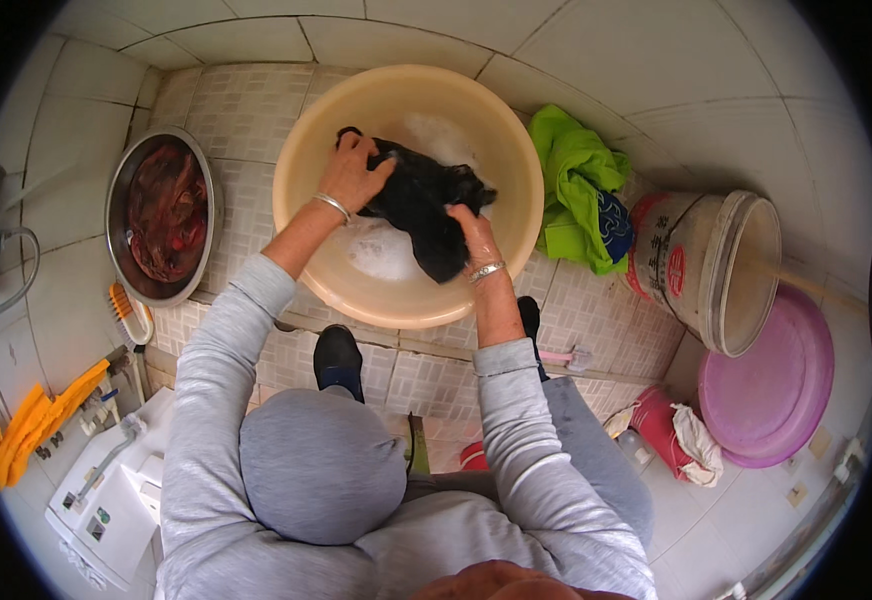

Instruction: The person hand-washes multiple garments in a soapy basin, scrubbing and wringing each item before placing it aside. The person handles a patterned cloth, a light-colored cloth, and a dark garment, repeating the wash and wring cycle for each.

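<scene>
A wet black cloth item [425, 191] is stretched between my hands over a large cream plastic basin [308, 262]. My left hand [353, 172] holds its left end, fingers curled over the fabric and thumb apart. At the other end, my right hand [473, 236] grips a fold, with the thumb on top and the other fingers largely hidden by the cloth. White suds [383, 251] lie in the basin below and behind the cloth. The bunched fabric does not show clearly what kind of garment it is.
Left of the basin stands a metal bowl [211, 217] of dark red cloth, with a scrubbing brush [132, 315] near it. To the right are bright green clothing [575, 187], a tipped plastic bucket [668, 255] bearing writing and a purple basin [766, 382]. A tiled step edge crosses by my shoes [338, 356].
</scene>
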`<control>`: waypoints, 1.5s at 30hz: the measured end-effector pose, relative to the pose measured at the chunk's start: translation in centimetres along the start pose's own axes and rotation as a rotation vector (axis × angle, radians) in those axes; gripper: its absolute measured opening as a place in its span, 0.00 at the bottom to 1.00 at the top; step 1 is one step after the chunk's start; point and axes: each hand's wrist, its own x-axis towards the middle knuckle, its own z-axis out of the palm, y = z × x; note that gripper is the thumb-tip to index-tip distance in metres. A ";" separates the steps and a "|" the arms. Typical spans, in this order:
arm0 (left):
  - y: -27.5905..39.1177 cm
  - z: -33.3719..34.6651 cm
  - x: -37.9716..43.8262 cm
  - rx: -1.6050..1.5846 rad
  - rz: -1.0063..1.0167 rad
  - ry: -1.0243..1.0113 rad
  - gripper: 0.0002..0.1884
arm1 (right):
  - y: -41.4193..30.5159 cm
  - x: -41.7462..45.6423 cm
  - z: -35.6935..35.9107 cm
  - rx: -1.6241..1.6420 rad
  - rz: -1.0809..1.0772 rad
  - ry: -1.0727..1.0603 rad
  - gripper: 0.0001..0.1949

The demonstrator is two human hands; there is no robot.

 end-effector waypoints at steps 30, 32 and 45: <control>4.4 -0.4 1.4 -0.185 -0.109 0.014 0.20 | -2.2 0.2 1.2 0.283 -0.012 0.009 0.18; 3.6 -2.2 1.3 -0.247 -0.044 -0.002 0.21 | -5.1 -0.9 2.4 0.026 -0.101 0.149 0.16; 1.4 -5.5 -7.5 0.162 -0.004 -0.518 0.19 | -0.9 -1.1 -1.7 -1.290 -0.374 0.317 0.22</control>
